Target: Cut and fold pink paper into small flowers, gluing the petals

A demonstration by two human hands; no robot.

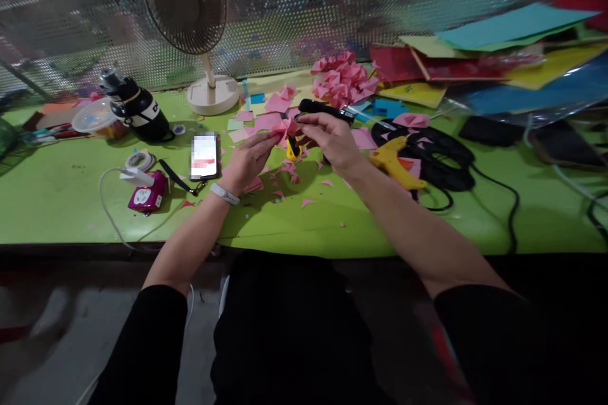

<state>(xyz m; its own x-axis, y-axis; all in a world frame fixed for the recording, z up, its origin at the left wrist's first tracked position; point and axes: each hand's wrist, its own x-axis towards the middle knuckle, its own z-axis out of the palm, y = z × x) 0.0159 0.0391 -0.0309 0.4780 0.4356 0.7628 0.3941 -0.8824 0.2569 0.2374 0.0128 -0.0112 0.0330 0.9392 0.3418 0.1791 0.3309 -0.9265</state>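
Above the green table, a small pink folded paper piece [285, 128] is between my hands. My left hand [249, 161], with a pale band on its wrist, is closed on the paper's left side. My right hand [330, 139] has its thumb and fingers pinched at the right edge; the fingertips partly hide the contact. Just below stands a small yellow and black object [293, 150] whose kind I cannot make out. Pink paper scraps [287, 171] lie around it. A yellow glue gun [396, 161] rests beside my right forearm.
Behind my hands sits a heap of pink folded papers [342, 79]. A fan [212, 95], a black bottle [140, 111], a phone [204, 156] and a magenta plug block [148, 193] stand or lie leftward. Coloured sheets [513, 28] and black cable [510, 202] occupy the right.
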